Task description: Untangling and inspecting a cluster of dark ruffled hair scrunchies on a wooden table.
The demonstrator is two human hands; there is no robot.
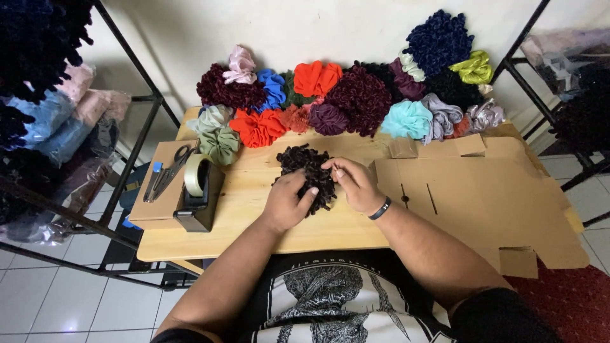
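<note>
Both my hands, left hand [289,202] and right hand [356,184], pinch the dark curly scrunchie [309,170] at mid-worktop [254,209]; I should work the ruffles evenly around, gripping lightly so nothing bunches.

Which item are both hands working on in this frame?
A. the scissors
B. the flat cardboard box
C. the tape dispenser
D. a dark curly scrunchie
D: the left hand and the right hand both grip the dark curly scrunchie on the wooden table; the scissors and tape dispenser lie untouched to the left.
</note>
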